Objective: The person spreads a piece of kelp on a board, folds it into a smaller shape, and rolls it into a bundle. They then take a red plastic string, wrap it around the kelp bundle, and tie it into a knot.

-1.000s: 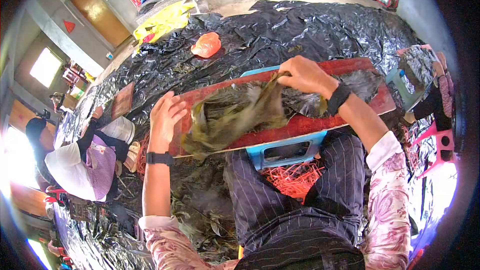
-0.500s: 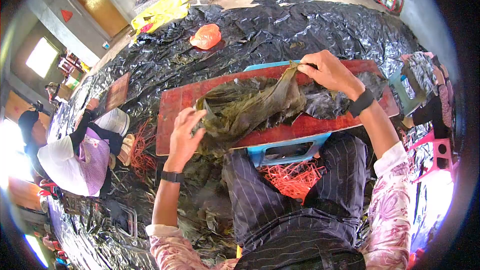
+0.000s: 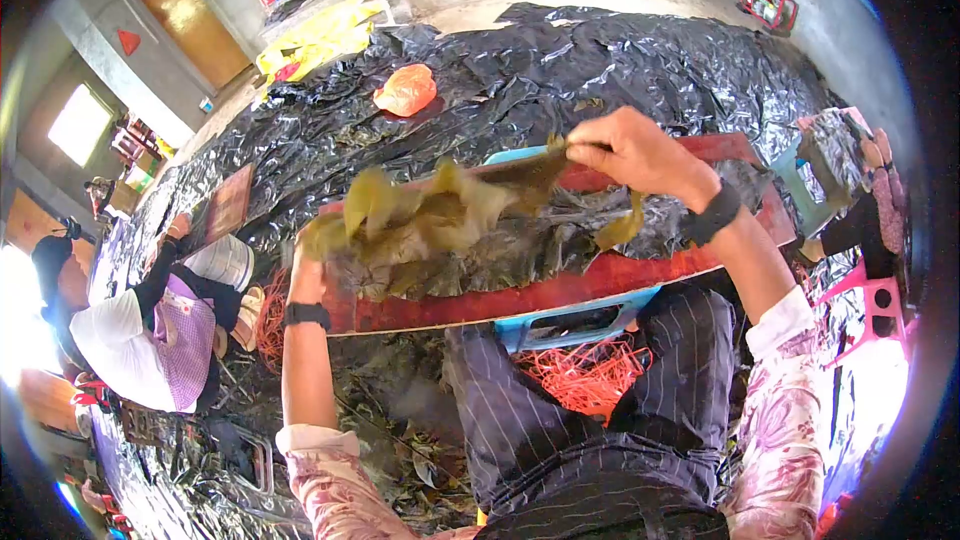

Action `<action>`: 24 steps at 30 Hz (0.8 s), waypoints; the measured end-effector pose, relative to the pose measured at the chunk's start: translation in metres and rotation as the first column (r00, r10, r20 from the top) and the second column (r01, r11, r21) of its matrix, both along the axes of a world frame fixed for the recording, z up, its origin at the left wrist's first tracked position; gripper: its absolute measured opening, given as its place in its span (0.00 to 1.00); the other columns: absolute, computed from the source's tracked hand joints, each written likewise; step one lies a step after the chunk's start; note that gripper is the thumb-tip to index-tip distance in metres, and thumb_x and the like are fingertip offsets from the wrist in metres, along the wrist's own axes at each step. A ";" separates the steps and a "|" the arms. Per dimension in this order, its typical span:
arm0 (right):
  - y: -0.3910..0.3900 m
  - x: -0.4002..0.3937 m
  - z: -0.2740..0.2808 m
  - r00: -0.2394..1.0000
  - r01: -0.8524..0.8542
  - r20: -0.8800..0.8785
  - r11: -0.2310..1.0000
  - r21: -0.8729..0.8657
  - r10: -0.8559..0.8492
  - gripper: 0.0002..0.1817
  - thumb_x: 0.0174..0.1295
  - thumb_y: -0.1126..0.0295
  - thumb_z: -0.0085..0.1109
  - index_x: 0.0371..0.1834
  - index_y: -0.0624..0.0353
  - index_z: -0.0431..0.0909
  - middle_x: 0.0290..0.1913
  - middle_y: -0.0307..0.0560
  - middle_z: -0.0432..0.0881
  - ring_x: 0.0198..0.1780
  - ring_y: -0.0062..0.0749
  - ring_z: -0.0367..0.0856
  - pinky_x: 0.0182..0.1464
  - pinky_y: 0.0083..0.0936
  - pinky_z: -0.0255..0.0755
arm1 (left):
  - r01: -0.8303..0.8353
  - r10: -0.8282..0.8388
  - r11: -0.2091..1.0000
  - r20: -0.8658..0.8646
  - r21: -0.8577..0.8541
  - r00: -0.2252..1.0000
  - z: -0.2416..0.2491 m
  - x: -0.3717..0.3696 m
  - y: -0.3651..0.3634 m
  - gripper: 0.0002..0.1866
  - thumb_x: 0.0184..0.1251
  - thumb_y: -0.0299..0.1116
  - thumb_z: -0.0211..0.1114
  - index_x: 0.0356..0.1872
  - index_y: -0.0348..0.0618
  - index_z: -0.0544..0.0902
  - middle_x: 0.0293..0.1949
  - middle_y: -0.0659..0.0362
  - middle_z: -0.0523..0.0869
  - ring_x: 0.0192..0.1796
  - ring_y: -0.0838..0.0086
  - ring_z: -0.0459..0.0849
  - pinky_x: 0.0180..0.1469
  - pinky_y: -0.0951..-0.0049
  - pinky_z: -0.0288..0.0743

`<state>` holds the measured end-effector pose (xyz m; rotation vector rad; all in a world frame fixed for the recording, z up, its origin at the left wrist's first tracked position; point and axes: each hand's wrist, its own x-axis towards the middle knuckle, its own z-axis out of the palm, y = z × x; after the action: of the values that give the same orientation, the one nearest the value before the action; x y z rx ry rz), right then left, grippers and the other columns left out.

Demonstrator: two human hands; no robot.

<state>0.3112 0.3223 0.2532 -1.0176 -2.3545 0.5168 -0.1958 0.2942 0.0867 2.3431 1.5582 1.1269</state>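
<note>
A large wrinkled olive-brown leaf [image 3: 440, 210], which looks like a tobacco leaf, stretches above a red board [image 3: 450, 310]. My right hand [image 3: 635, 152] pinches its narrow end near the board's far edge. At the other end, my left hand [image 3: 309, 265] touches the leaf at the board's left side; its fingers are hidden and blurred, so their grip cannot be made out. More dark leaves [image 3: 660, 225] lie flat on the board beneath and to the right. The leaf in the air is smeared by motion.
The board rests on a blue stool [image 3: 580, 325] between my knees, above red plastic strands [image 3: 590, 372]. Black plastic sheeting [image 3: 600, 60] covers the floor. An orange bag [image 3: 406, 90] lies beyond. One person [image 3: 150, 340] sits left, another [image 3: 880, 190] right, near a pink stool [image 3: 870, 315].
My left hand has moved left and up from beside the bunched leaf, and the leaf now spreads wider. My right hand shifted slightly left, still pinching the leaf's end.
</note>
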 end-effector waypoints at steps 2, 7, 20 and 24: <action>0.020 0.014 -0.036 0.938 -0.019 0.345 1.000 -0.008 0.021 0.13 0.62 0.61 0.59 0.32 0.62 0.82 0.30 0.54 0.84 0.34 0.52 0.84 0.38 0.43 0.76 | 0.206 0.268 0.890 0.830 -0.408 0.489 0.008 0.014 0.002 0.11 0.69 0.38 0.63 0.46 0.44 0.84 0.44 0.57 0.86 0.48 0.69 0.85 0.52 0.66 0.78; 0.019 0.043 -0.077 0.835 -0.052 0.547 0.998 -0.023 0.056 0.13 0.60 0.59 0.59 0.32 0.59 0.82 0.33 0.55 0.85 0.39 0.55 0.83 0.43 0.49 0.77 | -0.427 0.451 0.891 0.190 -0.153 0.872 0.020 0.060 -0.027 0.16 0.70 0.39 0.64 0.52 0.41 0.81 0.49 0.53 0.81 0.46 0.67 0.83 0.50 0.66 0.77; 0.035 -0.213 -0.104 0.958 -0.199 -0.179 0.970 0.141 0.223 0.15 0.62 0.59 0.55 0.34 0.62 0.81 0.36 0.63 0.83 0.41 0.61 0.82 0.47 0.52 0.75 | -0.413 0.413 0.911 0.027 -0.011 0.910 0.009 0.127 -0.095 0.25 0.58 0.18 0.65 0.58 0.38 0.71 0.50 0.45 0.78 0.55 0.49 0.77 0.56 0.56 0.72; 0.030 -0.265 -0.123 0.980 -0.179 -0.109 0.974 -0.136 0.165 0.22 0.55 0.53 0.63 0.41 0.62 0.83 0.43 0.64 0.85 0.45 0.60 0.83 0.49 0.49 0.77 | -0.371 0.370 0.926 0.027 0.074 0.929 0.001 0.124 -0.101 0.23 0.60 0.18 0.64 0.57 0.36 0.72 0.50 0.45 0.79 0.54 0.50 0.79 0.57 0.57 0.73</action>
<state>0.0458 0.3524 0.1303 -0.8337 -2.3571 0.7962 -0.0715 0.1935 0.0880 2.1331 2.0499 1.2903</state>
